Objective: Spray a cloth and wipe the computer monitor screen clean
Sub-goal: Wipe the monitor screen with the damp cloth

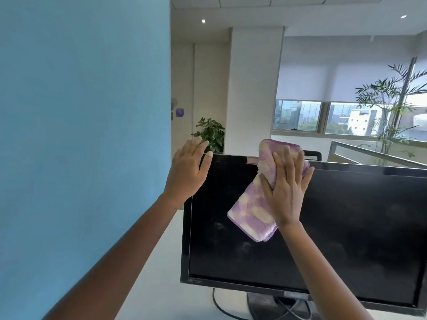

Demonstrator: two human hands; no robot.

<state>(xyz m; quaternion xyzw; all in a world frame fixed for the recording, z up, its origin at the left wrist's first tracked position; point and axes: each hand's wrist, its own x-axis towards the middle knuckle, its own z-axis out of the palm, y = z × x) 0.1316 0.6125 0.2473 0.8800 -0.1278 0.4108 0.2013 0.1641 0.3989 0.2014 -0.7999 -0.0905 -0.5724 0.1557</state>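
Two flat palms: right hand (pixel 286 192) presses fluffy cloth (pixel 251 215) to glossy monitor (pixel 346 227), left hand (pixel 184 174) empty.

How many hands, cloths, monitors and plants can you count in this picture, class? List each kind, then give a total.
Hands: 2 (left hand, right hand)
Cloth: 1
Monitor: 1
Plants: 2 (leafy plant, palm)
Total: 6

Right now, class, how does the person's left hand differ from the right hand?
The left hand holds nothing; the right hand presses a folded purple and white cloth flat. The left hand rests at the monitor top left corner; the right hand lies over the screen near its top edge. Both have straight fingers pointing up.
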